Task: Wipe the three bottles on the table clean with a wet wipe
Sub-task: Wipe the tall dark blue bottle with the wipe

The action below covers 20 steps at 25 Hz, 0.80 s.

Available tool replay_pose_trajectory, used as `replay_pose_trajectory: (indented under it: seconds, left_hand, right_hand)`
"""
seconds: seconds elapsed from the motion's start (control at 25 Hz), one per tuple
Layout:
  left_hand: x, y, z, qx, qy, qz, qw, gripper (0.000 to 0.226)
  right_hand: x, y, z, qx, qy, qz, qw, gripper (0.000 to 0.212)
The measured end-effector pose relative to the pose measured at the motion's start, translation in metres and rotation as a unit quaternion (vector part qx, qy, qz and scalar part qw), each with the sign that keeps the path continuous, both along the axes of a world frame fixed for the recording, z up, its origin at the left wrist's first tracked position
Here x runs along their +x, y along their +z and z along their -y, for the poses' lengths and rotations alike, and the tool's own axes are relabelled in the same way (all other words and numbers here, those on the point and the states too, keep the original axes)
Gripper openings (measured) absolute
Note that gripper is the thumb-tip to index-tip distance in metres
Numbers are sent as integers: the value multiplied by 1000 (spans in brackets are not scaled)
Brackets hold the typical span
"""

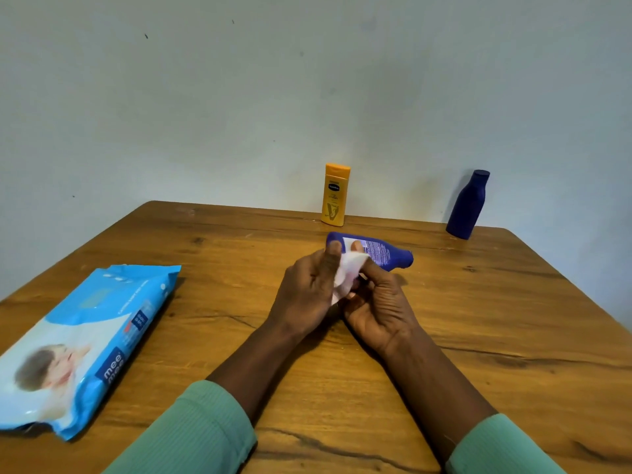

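1. Near the middle of the wooden table point(496, 336), the small blue bottle point(384, 253) lies on its side between the two hands. Its cap end points right and its printed back label faces up. Whether it rests on the wood or is lifted just off it cannot be told.
2. A white, crumpled wet wipe point(345, 273) is pressed against the bottle's base end and near side, sandwiched between the hands.
3. The left hand point(304, 292) has its fingers curled and its thumb up, pinching the wipe against the bottle. The right hand point(379, 306) curls round the bottle from below, with one fingertip showing over the label. The hands are close together, meeting across the wipe.
4. Step in hand, as I judge it: this bottle is being wiped, and the base half is getting the attention. How much of it is already clean cannot be told.
5. The next move calls for turning the bottle in the right hand so the wipe reaches the neck and cap. The grip should be firm, since damp plastic is likely to slip.
6. Just beyond the hands a yellow Vaseline bottle point(336, 195) stands upright at the far edge against the wall. A dark blue bottle point(468, 205) stands upright near the far right corner, well apart from the hands. Neither is being touched, and nothing shows whether they have had their turn.
7. At the left a blue pack of baby wipes point(89, 340) lies flat, within reach if a fresh wipe is wanted
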State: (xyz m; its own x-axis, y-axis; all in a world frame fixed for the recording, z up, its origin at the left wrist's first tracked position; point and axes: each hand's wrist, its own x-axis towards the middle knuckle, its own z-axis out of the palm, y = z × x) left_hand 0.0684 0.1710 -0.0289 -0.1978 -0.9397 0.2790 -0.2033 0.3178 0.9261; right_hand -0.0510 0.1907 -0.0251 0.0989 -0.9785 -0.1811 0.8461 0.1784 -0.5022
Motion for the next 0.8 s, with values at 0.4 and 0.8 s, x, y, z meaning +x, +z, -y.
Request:
replay_pose_trajectory:
  seconds: [0.4, 0.8]
  left_hand:
    - [2, 6, 1, 8, 97, -94, 991, 56]
    - [-3, 6, -5, 38, 14, -98, 994, 34]
  right_hand:
    - [0, -1, 0, -24, 8, -91, 996, 33]
    - [6, -3, 3, -26, -101, -161, 981, 52]
